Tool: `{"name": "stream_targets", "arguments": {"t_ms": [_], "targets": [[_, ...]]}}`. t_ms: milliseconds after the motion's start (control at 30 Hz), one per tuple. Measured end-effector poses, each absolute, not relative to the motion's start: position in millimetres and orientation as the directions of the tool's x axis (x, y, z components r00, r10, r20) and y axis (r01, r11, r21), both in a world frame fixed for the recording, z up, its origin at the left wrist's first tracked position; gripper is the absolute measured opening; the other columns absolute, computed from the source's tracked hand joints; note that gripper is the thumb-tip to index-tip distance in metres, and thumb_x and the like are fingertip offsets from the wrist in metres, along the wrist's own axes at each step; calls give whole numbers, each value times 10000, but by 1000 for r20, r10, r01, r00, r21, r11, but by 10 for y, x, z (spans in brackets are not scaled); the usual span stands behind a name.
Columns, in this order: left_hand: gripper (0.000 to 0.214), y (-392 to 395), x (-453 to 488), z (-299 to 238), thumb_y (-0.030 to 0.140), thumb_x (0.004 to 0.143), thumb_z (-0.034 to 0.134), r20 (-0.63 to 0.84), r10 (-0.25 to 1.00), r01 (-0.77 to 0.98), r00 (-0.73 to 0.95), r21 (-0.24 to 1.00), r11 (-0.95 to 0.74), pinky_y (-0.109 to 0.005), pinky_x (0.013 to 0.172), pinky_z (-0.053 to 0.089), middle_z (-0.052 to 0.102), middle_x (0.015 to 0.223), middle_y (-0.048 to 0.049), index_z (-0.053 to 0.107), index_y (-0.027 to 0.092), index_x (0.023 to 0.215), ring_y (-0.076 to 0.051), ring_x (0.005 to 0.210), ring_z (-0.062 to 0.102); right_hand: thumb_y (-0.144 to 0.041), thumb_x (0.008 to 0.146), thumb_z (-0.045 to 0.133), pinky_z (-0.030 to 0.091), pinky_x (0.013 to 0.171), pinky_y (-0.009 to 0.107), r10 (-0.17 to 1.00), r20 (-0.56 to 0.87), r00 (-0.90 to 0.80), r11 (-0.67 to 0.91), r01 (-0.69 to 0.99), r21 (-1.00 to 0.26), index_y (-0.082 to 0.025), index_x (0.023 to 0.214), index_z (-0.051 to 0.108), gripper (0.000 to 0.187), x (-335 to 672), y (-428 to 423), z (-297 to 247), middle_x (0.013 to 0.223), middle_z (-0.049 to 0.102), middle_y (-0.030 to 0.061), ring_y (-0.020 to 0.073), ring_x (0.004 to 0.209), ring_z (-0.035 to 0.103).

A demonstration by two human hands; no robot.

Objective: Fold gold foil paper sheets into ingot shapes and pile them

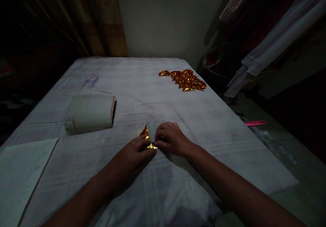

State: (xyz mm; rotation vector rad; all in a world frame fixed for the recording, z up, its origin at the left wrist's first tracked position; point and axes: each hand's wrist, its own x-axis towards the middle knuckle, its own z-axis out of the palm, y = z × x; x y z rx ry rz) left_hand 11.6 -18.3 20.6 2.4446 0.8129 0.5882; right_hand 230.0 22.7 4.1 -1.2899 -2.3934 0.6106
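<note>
At near centre, our left hand (135,153) and right hand (171,137) hold one foil piece (147,133) in narrowed fingers, its peak pointing far, long axis partly hidden; we see one grey roll (91,113) and one paper sheet (22,172) left, one uncountable foil heap (187,81) far right, on plaid cloth (134,91), a pale wall (165,19) beyond

At the back we see a plain pale wall (165,19), with a brownish-gold curtain (112,26) hanging to its left. On our right hang several clothes (277,36), some white, some dark red. Below them, on the floor (300,172), we make out crumpled clear plastic (275,147) near a pink handle (255,123). A pale checked cloth (137,87) before us bears a purple mark (91,81) toward its far left.
</note>
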Motion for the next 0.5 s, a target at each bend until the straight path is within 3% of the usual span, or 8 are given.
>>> {"name": "stream_targets", "arguments": {"t_ms": [167,367,500], "targets": [[245,-170,114,174,233,1047,428,264,622,414,737,551,-725,-382,891,520,638,1165,-81,663,239,1115,-211,1074,584,-267,801,826,324,846,377,857,93,-506,477,713,-513,-229,826,723,112,2276,207,23,943,667,16,221,975,576],[231,-186,131,206,225,1046,432,249,640,424,727,570,-704,-383,968,496,622,1226,-73,648,249,1127,-210,1144,569,-296,795,836,335,902,380,850,209,-483,510,659,-553,-222,900,682,200,2318,135,-66,1062,665,31,222,1034,567],[223,-192,123,196,231,1043,445,227,654,454,722,557,-695,-358,912,506,627,1188,-70,661,242,1096,-207,1099,577,-350,783,853,328,897,379,847,212,-487,515,655,-554,-227,907,679,247,2364,200,-104,1076,663,33,234,1063,559]]}}
